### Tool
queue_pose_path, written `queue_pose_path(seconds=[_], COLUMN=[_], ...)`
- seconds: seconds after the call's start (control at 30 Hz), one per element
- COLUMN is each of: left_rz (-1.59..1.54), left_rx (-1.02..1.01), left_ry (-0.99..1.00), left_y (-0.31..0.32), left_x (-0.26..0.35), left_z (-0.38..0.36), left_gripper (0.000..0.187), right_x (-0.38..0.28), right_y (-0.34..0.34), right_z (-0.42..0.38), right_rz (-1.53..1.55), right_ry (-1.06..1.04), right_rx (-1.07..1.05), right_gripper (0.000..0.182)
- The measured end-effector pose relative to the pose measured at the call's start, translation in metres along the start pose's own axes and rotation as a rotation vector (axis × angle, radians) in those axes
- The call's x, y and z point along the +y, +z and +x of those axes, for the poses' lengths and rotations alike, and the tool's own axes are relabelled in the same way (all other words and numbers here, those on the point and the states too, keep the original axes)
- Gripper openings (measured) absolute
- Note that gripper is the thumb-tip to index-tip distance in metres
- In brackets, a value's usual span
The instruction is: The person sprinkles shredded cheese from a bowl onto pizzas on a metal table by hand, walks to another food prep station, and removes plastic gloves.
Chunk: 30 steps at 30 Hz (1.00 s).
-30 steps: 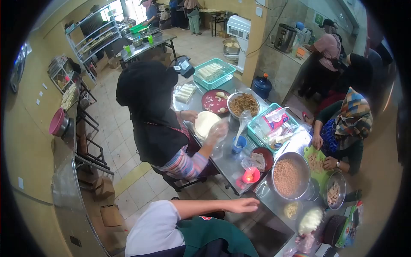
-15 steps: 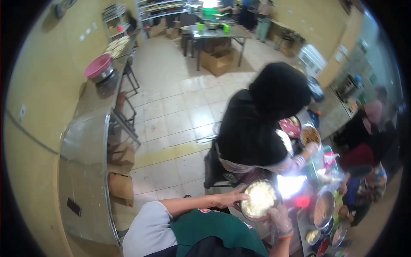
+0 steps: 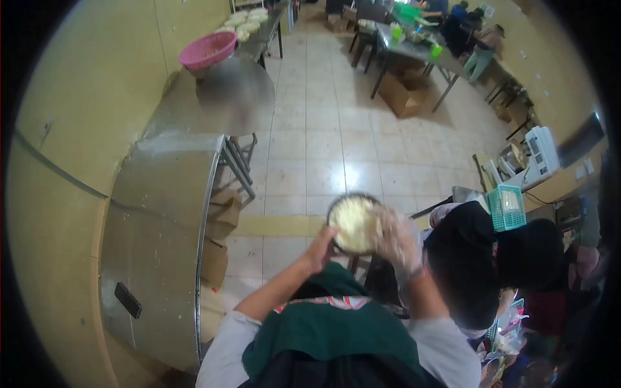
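Note:
In front of my chest, a dark-rimmed round bowl [image 3: 354,223] full of pale, crumbly or shredded food is held up over the floor. My left hand [image 3: 319,249], bare, grips its lower left rim with the thumb on the inner edge. On the opposite side, my right hand [image 3: 400,244] wears a clear plastic glove. It is closed around the right rim, with its fingers overlapping the food in this view. Some motion blur softens the gloved fingers.
A long metal table [image 3: 162,258] on the left bears a phone [image 3: 128,300] and a pink basin [image 3: 208,50]. People in black head coverings [image 3: 462,258] sit close on my right, near a teal basket [image 3: 507,208]. Ahead stands another table [image 3: 414,48] above a cardboard box [image 3: 402,94].
My body and view have turned left, away from the seated person and the food-laden table. The bowl has come along in both hands and is now centred before me.

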<state>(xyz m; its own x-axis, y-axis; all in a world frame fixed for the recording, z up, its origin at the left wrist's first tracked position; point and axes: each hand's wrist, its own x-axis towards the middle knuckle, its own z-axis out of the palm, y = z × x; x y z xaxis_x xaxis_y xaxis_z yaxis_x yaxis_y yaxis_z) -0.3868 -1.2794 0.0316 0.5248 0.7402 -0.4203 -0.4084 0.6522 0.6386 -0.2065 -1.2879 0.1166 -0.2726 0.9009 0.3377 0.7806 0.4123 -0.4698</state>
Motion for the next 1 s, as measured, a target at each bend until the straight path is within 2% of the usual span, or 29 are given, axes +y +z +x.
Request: queue_pose_path(seconds=[0.07, 0.13, 0.17, 0.23, 0.27, 0.37, 0.5, 0.57, 0.63, 0.73, 0.87, 0.93, 1.0], left_rz=[-0.011, -0.021, -0.01, -0.045, -0.068, -0.095, -0.126, -0.128, -0.146, -0.054, -0.006, -0.002, -0.019], left_rx=[0.063, 0.065, 0.083, 0.121, 0.137, 0.125, 0.135, 0.154, 0.176, 0.19, 0.237, 0.241, 0.203], left_ry=[0.075, 0.124, 0.165, 0.172, 0.179, 0.248, 0.266, 0.297, 0.283, 0.25, 0.201, 0.205, 0.244], left_y=[-0.017, -0.037, -0.045, -0.06, -0.068, -0.087, -0.119, -0.143, -0.158, -0.175, -0.195, -0.198, -0.21], left_x=[0.037, 0.073, 0.095, 0.127, 0.149, 0.207, 0.262, 0.295, 0.315, 0.397, 0.491, 0.522, 0.55], left_z=[0.035, 0.074, 0.095, 0.128, 0.146, 0.193, 0.248, 0.289, 0.312, 0.36, 0.427, 0.463, 0.505], left_gripper=[0.052, 0.051, 0.051, 0.05, 0.051, 0.053, 0.057, 0.059, 0.06, 0.056, 0.053, 0.052, 0.052], right_x=[0.036, 0.071, 0.074, 0.058, 0.054, 0.076, 0.116, 0.135, 0.153, 0.174, 0.181, 0.176, 0.205], right_y=[0.033, 0.053, 0.054, 0.059, 0.065, 0.1, 0.139, 0.158, 0.171, 0.183, 0.185, 0.162, 0.171], right_z=[0.057, 0.122, 0.162, 0.231, 0.26, 0.339, 0.426, 0.478, 0.525, 0.615, 0.72, 0.764, 0.808], right_rz=[0.061, 0.173, 0.175, 0.031, -0.085, -0.06, -0.055, -0.02, 0.17, 0.145, 0.144, 0.187, 0.202], right_ry=[0.016, -0.232, -0.257, -0.199, -0.225, -0.402, -0.471, -0.444, -0.368, -0.372, -0.192, -0.086, -0.068], right_rx=[-0.034, -0.082, -0.081, -0.31, -0.33, -0.384, -0.503, -0.619, -0.635, -0.527, -0.427, -0.411, -0.386], right_gripper=[0.041, 0.05, 0.05, 0.059, 0.059, 0.054, 0.056, 0.05, 0.032, 0.032, 0.028, 0.027, 0.027])
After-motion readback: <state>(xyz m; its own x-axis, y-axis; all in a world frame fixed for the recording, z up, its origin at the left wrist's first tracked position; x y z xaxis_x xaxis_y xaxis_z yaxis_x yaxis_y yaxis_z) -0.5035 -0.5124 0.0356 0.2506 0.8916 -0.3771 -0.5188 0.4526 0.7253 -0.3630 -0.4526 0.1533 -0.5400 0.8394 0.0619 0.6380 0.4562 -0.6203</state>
